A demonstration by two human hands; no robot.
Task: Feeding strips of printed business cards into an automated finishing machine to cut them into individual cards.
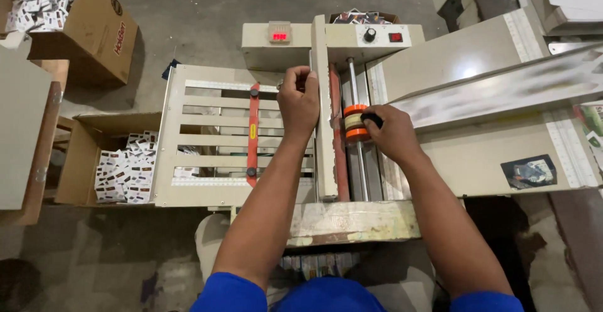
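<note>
A beige cutting machine fills the middle of the head view. My left hand rests closed against the upright beige bar that runs front to back across the machine. My right hand grips a black knob on the orange roller, which sits on a steel rod. A long printed sheet, blurred, lies on the feed table to the right of my right hand. A slatted beige output tray with a red stop strip lies left of the bar.
An open cardboard box of small printed cards stands left of the tray; another box of cards stands at top left. The control panel has a dial, a red switch and a red digit display. Concrete floor surrounds the machine.
</note>
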